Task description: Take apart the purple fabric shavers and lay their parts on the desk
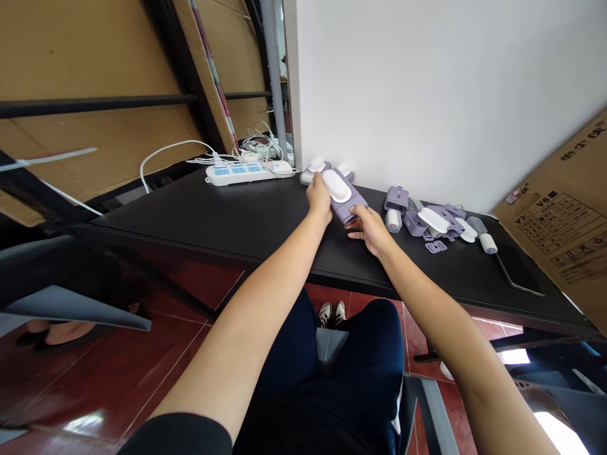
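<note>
Between both hands, above the black table (pixel 227 221), is a grey-purple plastic brush (pixel 337 188) with an oval white bristled head facing up. My left hand (pixel 319 197) grips the brush's far left end, thumb beside the white oval. My right hand (pixel 367 226) pinches the near right end of the purple body, thumb on top and the other fingers partly spread below. Just behind the brush, similar purple pieces with white tops (pixel 317 166) lie against the wall, partly hidden by it and my left hand.
A white power strip (pixel 246 172) with plugs and cables lies at the back left. On the right are loose purple parts (pixel 397 199), white brush heads (pixel 434 219) and small clear-and-white containers (pixel 487 243). A dark phone (pixel 518 270) lies beside a large cardboard box (pixel 564 208).
</note>
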Available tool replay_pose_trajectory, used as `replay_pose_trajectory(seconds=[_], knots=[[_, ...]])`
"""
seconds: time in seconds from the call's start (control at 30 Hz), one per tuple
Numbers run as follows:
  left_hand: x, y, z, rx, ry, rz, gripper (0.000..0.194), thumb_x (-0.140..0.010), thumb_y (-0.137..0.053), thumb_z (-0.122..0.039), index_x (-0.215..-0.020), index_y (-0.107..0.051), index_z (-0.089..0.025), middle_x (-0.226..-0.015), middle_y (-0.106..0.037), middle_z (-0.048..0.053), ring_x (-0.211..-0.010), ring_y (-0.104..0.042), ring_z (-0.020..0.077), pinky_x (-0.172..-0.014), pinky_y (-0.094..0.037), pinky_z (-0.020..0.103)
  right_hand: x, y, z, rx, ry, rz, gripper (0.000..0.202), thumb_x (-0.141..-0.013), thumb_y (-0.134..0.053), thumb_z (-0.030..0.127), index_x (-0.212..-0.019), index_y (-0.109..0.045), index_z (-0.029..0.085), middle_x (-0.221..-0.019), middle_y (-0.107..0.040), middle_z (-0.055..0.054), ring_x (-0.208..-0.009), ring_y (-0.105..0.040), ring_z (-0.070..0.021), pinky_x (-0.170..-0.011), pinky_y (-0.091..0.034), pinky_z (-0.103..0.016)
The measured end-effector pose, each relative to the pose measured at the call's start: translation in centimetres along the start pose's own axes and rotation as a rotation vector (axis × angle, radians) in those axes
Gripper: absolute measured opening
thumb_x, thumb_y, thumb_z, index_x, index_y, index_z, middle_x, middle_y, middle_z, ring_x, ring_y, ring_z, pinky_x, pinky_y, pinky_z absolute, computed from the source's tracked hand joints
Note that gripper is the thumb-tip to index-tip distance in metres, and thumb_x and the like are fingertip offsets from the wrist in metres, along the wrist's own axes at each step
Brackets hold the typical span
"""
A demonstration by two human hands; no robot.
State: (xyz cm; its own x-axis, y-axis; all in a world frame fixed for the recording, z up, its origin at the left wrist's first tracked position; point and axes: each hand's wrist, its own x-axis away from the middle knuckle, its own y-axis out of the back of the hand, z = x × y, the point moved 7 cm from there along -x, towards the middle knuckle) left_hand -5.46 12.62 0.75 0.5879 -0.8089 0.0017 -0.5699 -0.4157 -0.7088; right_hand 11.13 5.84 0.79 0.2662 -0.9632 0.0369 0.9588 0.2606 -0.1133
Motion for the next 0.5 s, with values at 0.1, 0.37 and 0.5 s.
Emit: replay_pose_trajectory(seconds=[0.1, 0.37, 0.5], knots=[[0.1, 0.0, 0.1, 0.003, 0.013, -0.006, 0.029, -0.106, -0.060, -0.042, -0.096, -0.068, -0.016, -0.098, -0.076, 0.006, -0.094, -0.075, 0.0184, -0.086, -0.056, 0.026, 0.2, -0.1, 0.0, 0.015, -0.002, -0.006, 0.013, -0.093, -0.064, 0.029, -0.101, -0.062, 0.019, -0.090, -0.066, -0.003, -0.075, -0.066, -0.0174, -0.051, -0.056, -0.020], [0.5, 0.2, -0.6, 0.015, 0.030, -0.046, 0.030, -0.108, -0.056, -0.041, -0.098, -0.069, -0.016, -0.103, -0.077, 0.008, -0.099, -0.075, 0.0201, -0.091, -0.057, 0.027, 0.2, -0.1, -0.2, 0.038, -0.027, 0.007, 0.017, -0.095, -0.065, 0.033, -0.104, -0.060, 0.019, -0.090, -0.065, -0.003, -0.076, -0.067, -0.0189, -0.051, -0.060, -0.023], [0.3, 1.1, -1.4, 0.047, 0.055, -0.130, 0.033, -0.109, -0.050, -0.041, -0.102, -0.068, -0.015, -0.106, -0.077, 0.009, -0.099, -0.076, 0.0207, -0.086, -0.059, 0.027, 0.2, 0.2, 0.0, 0.069, 0.000, 0.044, 0.023, -0.096, -0.062, 0.038, -0.110, -0.059, 0.020, -0.096, -0.066, -0.005, -0.082, -0.070, -0.0225, -0.052, -0.062, -0.027]])
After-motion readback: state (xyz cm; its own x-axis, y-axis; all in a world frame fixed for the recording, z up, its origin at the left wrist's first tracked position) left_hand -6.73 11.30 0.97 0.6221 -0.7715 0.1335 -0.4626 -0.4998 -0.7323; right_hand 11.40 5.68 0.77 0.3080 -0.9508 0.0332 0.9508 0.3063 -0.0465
